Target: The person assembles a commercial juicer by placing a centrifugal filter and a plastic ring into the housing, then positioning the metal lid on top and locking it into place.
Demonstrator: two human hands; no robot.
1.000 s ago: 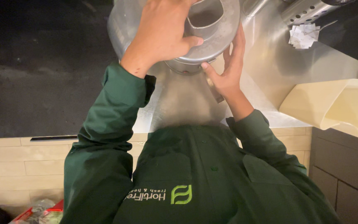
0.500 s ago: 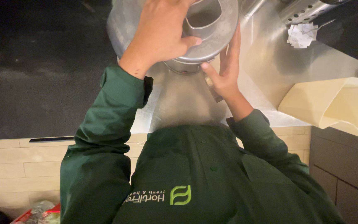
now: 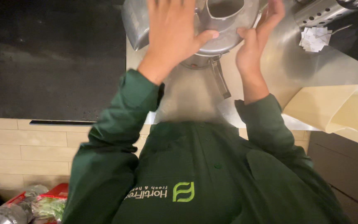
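my green shirt (image 3: 204,174) fills the near part of the view, both sleeves reaching away from me toward the steel counter (image 3: 286,70). low at my left, on the pale tiled floor (image 3: 25,149), lie a clear plastic bottle (image 3: 5,211) and a red packet of greens (image 3: 48,203). at my right, a cream plastic container (image 3: 336,110) lies tipped over the counter's near edge. between my forearms a narrow metal handle (image 3: 220,79) slants down from the underside of the round metal machine lid (image 3: 228,29), which sits at the far edge of the counter, partly cut off by the top of the view. my left hand (image 3: 172,35) lies flat on the lid's top, fingers spread and pointing away from me, thumb (image 3: 204,39) stretched out to the right along the lid's rim; the fingertips are out of view. my right hand (image 3: 255,37) stands open beside the lid's right edge, palm facing the lid, fingers loosely extended and slightly curled, thumb touching the rim; neither hand pinches anything. an oval opening (image 3: 224,7) shows in the lid between the two hands. farther right, a perforated steel cylinder (image 3: 318,12) lies on its side, and just beside it rests a crumpled white paper (image 3: 315,38). to the left of the counter stretches a dark, flat surface (image 3: 54,58).
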